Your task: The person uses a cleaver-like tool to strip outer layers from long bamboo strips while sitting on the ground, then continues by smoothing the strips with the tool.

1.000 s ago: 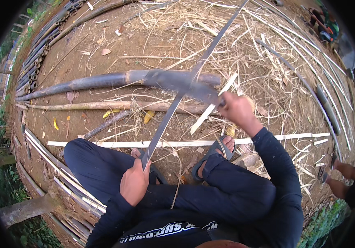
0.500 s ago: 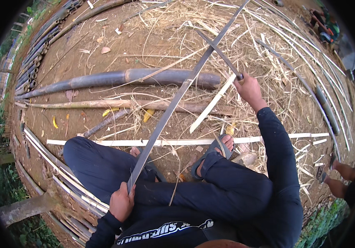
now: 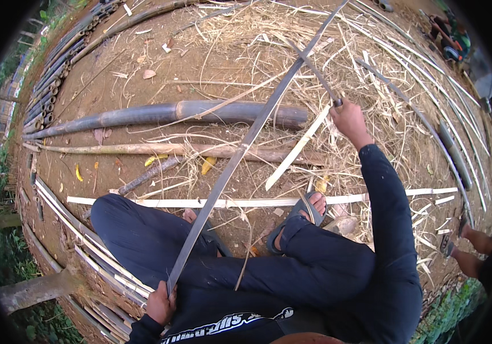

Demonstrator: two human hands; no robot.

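Observation:
A long dark bamboo strip [image 3: 223, 180] slants from my lap up and away to the right, across the ground. My left hand [image 3: 161, 303] is closed around its near end beside my thigh. My right hand [image 3: 349, 121], arm stretched out, grips the handle of a long-bladed knife [image 3: 321, 77]. The blade crosses the far part of the strip and seems to touch it. Whether the edge bites into the strip is too small to tell. A short pale split piece [image 3: 297, 150] lies just below my right hand.
A thick dark bamboo pole [image 3: 143, 113] and a thinner tan pole [image 3: 160, 149] lie across the ground. One pale strip [image 3: 246, 202] runs by my sandalled feet. Shavings [image 3: 366, 109] cover the ground. Stacked bamboo poles [image 3: 63, 63] lie far left. Another person's legs [image 3: 475, 252] show at right.
My left hand has moved down and left, toward my body, drawing the bamboo strip's near end with it. My right hand and the knife have shifted only slightly.

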